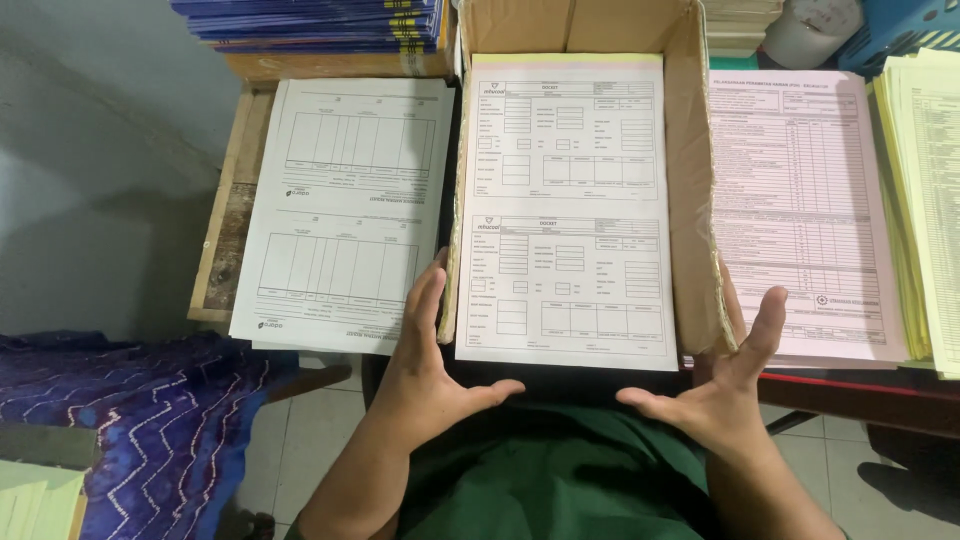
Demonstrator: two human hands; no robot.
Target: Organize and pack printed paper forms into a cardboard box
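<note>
A stack of white printed forms [565, 210] lies in an open cardboard box [692, 200] straight ahead of me. My left hand [430, 360] is open, fingers up against the box's left wall near its front corner. On the other side, my right hand [725, 375] is spread open beside the box's right wall, thumb pointing inward below the stack. Neither hand holds anything.
A pile of white forms [340, 210] rests on a wooden surface [228, 200] to the left. Pink forms [800, 200] and yellow sheets [925, 190] lie to the right. Blue booklets [310, 20] are stacked behind. A blue patterned cloth [140, 410] lies lower left.
</note>
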